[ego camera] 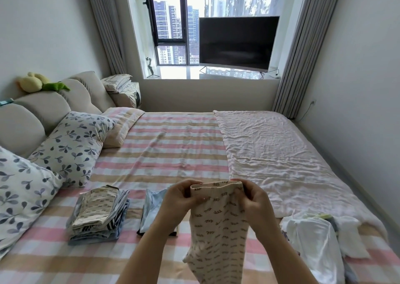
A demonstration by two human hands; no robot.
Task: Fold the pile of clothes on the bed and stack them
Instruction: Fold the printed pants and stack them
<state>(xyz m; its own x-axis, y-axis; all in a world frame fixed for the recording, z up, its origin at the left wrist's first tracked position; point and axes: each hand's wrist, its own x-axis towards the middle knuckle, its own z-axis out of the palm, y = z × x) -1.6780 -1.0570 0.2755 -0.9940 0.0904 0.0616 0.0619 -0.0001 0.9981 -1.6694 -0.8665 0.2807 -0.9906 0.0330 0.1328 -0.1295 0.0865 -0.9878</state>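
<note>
While both hands are lifting it at lower centre, the cream printed garment (218, 229) is hanging above the bed (173, 145). The left hand (179, 199) is pinching the left end of its top hem with curled fingers, and the right hand (255, 199) is pinching the right end the same way.

Surface: a pink, beige and white checked sheet is covering the bed. A pale pink blanket (281, 153) is lying crumpled over the right half.
- Folded stack (97, 214): sitting at lower left, a cream printed piece on top.
- Second stack (151, 210): sitting just right of the first, light blue on top.
- Unfolded pile (313, 240): lying at lower right, mostly white.

Room:
- Leaf-print pillows (71, 145) are leaning against a padded headboard (43, 108) at left.
- A yellow and green plush toy (34, 82) is resting on top of the headboard.
- A television (236, 43) is standing on the sill before the window (171, 30) at upper centre.
- Grey curtains (303, 45) are hanging at either side.

Obscured: the left forearm is covering much of the second stack. The frame's bottom edge is cutting off the garment's lower end and the pile. Individual pieces in the pile are hard to tell apart.
</note>
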